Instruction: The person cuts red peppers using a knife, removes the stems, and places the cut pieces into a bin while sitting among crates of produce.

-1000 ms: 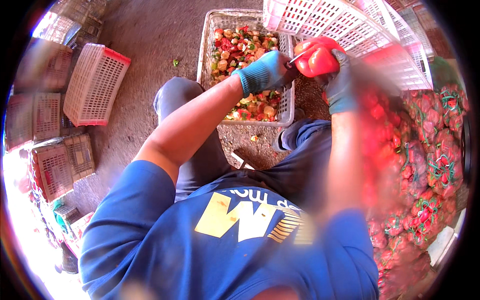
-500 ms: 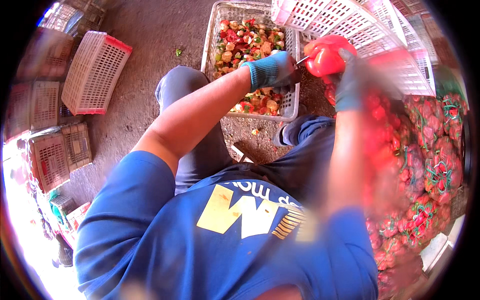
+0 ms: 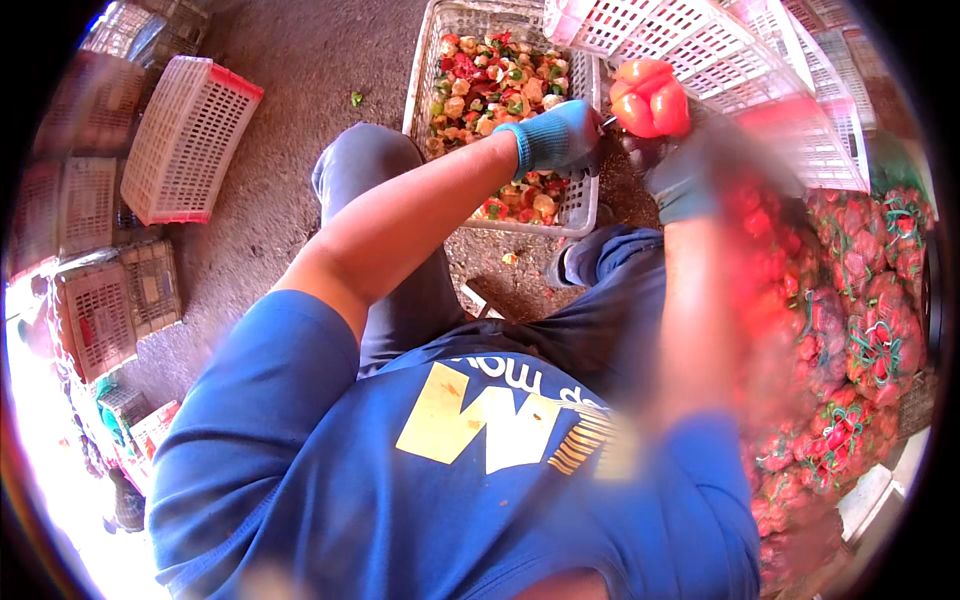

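My left hand (image 3: 568,142), in a blue-cuffed glove with dark fingers, is closed around a thin metal tool (image 3: 609,122). Only a short length of the tool shows, so its kind is unclear. At its end is a large red bell pepper (image 3: 650,98), with its lobed side toward me. Just below and to the right of the pepper is my right hand (image 3: 688,180), gloved in the same way. Blur smears its fingers, and I cannot tell whether they touch the pepper. Pepper cores and scraps (image 3: 500,85) lie in a plastic crate (image 3: 418,80) beyond my left hand.
White and pink crates (image 3: 690,50) lean at the upper right. Red peppers (image 3: 755,235) are heaped beside my right arm, with filled net bags (image 3: 850,335) further right. Another crate (image 3: 190,140) stands on the floor at left, near stacked crates (image 3: 100,310).
The pepper has turned, showing its lobed side, and sits slightly lower. My right hand has dropped down and left, from the pepper's side to below it. My left hand has shifted slightly right.
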The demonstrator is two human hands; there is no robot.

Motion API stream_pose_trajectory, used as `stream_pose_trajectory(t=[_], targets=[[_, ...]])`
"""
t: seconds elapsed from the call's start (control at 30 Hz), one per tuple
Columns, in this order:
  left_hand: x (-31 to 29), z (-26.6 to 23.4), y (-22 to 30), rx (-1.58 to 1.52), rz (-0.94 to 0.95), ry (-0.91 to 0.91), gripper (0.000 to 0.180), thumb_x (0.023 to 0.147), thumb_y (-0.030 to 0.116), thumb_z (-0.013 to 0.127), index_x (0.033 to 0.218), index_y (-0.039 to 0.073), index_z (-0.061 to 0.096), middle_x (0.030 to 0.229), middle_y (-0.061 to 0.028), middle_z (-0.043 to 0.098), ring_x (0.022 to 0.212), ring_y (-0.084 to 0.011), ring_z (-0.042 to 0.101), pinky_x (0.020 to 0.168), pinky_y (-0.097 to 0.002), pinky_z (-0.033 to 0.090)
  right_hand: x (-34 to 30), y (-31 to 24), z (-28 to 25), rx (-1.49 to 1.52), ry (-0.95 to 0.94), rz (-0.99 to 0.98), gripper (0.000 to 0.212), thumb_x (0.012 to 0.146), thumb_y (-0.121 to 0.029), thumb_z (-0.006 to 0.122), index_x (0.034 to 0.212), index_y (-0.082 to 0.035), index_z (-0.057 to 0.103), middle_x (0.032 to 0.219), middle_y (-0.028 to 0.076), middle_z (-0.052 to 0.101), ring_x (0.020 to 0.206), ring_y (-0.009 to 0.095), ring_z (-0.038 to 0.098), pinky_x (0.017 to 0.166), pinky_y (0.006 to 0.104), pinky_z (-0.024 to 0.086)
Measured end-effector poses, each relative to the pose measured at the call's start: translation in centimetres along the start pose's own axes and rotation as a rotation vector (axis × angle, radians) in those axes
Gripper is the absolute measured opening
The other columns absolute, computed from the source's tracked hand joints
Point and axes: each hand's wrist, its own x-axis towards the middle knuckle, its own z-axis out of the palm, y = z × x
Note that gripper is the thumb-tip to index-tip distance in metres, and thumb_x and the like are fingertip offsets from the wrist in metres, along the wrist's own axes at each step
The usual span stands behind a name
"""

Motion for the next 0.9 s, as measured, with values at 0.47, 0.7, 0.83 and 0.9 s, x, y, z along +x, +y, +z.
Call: stream_pose_trajectory(t=[0.47,0.7,0.83,0.9], targets=[[-3.7,-4.9,2.1,0.281,0.024,0.133,0.029,0.092,0.024,0.070,0.112,0.003,0.073,0.082,-0.0104,0.074,0.067,-0.0158,0.070,0.066,-0.0348,0.057,0.3,-2.2,-3.4,0.101,-0.104,-0.039,0.044,0.087,-0.056,0.059,0.107,-0.017,0.068,0.091,0.007,0.074,0.065,0.027,0.071,0.047,0.0334,0.058],[-4.5,-5.3,5.6,-0.484,0.329,0.221,0.062,0.089,0.036,0.082,0.138,0.005,0.059,0.103,-0.0052,0.072,0.078,-0.0093,0.067,0.061,-0.0207,0.049,0.9,0.4,-2.6,0.051,-0.134,-0.200,0.040,0.086,-0.039,0.070,0.116,-0.012,0.068,0.109,0.006,0.072,0.096,0.023,0.071,0.079,0.0380,0.061],[-4.1,-5.1,5.5,-0.425,0.312,0.265,0.062,0.086,0.036,0.085,0.136,0.005,0.063,0.100,-0.0030,0.073,0.077,-0.0057,0.066,0.065,-0.0222,0.052,0.8,0.8,-1.2,0.087,-0.165,-0.076,0.037,0.087,-0.032,0.069,0.116,-0.009,0.068,0.112,0.008,0.071,0.103,0.023,0.070,0.094,0.0383,0.057],[-4.3,-5.8,5.2,-0.499,0.258,0.263,0.057,0.087,0.036,0.084,0.131,0.006,0.066,0.094,-0.0009,0.073,0.071,-0.0049,0.063,0.063,-0.0218,0.051,0.6,0.8,-1.2,0.127,-0.162,-0.089,0.035,0.087,-0.029,0.069,0.116,-0.008,0.068,0.113,0.009,0.071,0.105,0.023,0.069,0.095,0.0393,0.056]])
